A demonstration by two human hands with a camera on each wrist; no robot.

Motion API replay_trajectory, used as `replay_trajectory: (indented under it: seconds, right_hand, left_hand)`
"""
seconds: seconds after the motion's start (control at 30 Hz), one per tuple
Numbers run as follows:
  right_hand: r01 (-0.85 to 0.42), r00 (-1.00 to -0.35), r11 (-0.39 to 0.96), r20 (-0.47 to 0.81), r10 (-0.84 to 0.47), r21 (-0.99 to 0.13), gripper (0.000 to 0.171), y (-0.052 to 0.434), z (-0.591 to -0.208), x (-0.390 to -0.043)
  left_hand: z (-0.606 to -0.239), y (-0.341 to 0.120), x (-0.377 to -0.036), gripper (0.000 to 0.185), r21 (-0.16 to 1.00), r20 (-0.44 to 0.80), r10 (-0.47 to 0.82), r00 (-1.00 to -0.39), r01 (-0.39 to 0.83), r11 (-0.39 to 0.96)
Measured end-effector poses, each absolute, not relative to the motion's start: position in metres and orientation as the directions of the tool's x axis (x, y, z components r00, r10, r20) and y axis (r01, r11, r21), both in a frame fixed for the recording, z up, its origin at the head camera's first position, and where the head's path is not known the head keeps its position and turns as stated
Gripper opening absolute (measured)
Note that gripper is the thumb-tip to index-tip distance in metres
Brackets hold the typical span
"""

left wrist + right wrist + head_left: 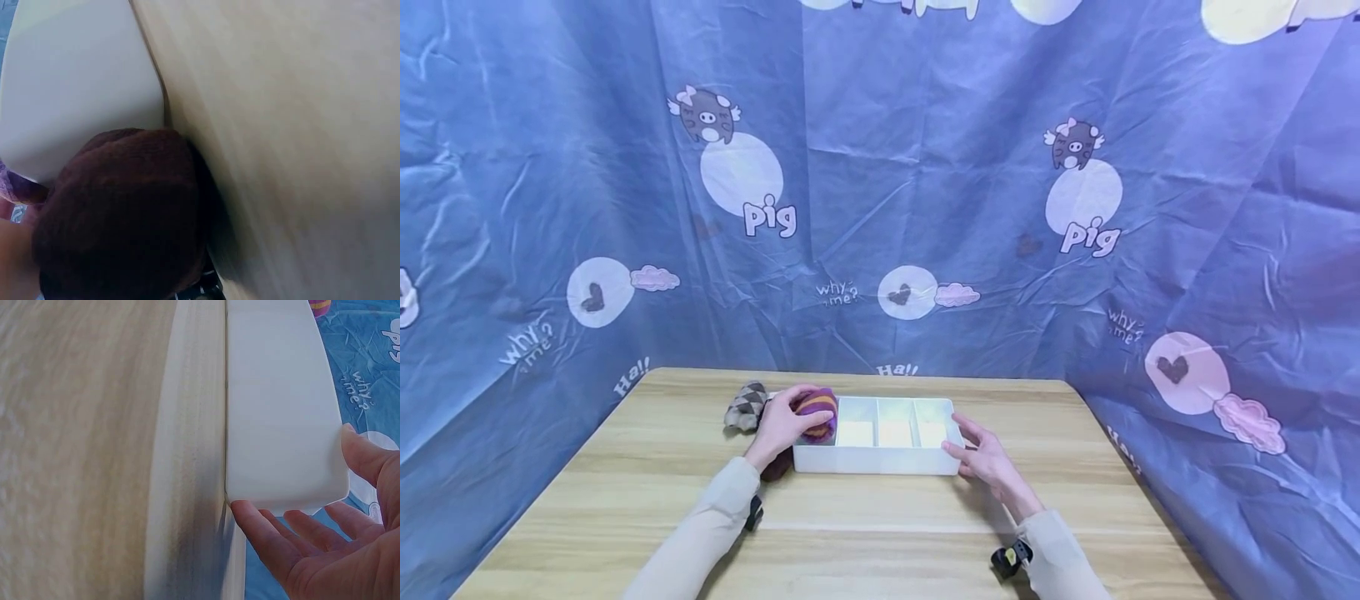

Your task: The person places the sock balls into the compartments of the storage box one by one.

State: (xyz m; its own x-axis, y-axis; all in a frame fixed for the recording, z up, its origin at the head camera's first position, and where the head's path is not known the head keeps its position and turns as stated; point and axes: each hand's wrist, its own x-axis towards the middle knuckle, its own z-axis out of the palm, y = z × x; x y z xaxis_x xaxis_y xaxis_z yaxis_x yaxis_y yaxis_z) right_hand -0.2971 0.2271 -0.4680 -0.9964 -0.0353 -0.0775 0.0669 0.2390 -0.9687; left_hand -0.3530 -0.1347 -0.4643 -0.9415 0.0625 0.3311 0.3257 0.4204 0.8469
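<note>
My left hand (781, 427) curls around the striped sock (817, 414) at the box's (880, 461) left end, lower centre of frame. My right hand (986, 457), fingers straight, touches the box's right end on the worktop (625, 492).

The divided tray (877, 458) was plain white, its compartment floors a pale cream. A rolled sock (815, 412) at its nine o'clock end was striped purple and orange. At ten o'clock from the tray, another sock (745, 407) bore a grey-and-beige argyle diamond pattern. A dark maroon knit sock (125, 219) showed at seven o'clock. The table (625, 492) was light wood grain. The backdrop (925, 208) was blue with white circles, pigs and pink clouds.
</note>
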Motion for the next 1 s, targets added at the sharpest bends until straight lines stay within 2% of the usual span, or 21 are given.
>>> replay_trajectory:
  seconds: [0.23,0.5,0.83,1.0]
  right_hand:
    - [0.066,-0.997,0.246,-0.076,-0.032,-0.967,0.070,0.2255,-0.4715,-0.2951]
    - [0.058,-0.997,0.251,-0.069,-0.038,-0.966,0.071,0.2260,-0.4706,-0.2968]
    - [0.059,-0.997,0.259,-0.069,-0.029,-0.964,0.069,0.2263,-0.4673,-0.2951]
    - [0.062,-0.997,0.254,-0.071,-0.029,-0.965,0.069,0.2255,-0.4675,-0.2955]
  left_hand:
    - [-0.4680,-0.1310,-0.3566,0.054,0.821,0.302,0.071,-0.951,0.298,0.488]
    - [-0.4663,-0.1288,-0.3569,0.043,0.803,0.281,0.082,-0.956,0.281,0.525]
    - [-0.4655,-0.1307,-0.3568,0.029,0.701,0.348,0.133,-0.928,0.352,0.620]
    - [-0.4648,-0.1357,-0.3576,0.032,0.721,0.325,0.133,-0.936,0.336,0.605]
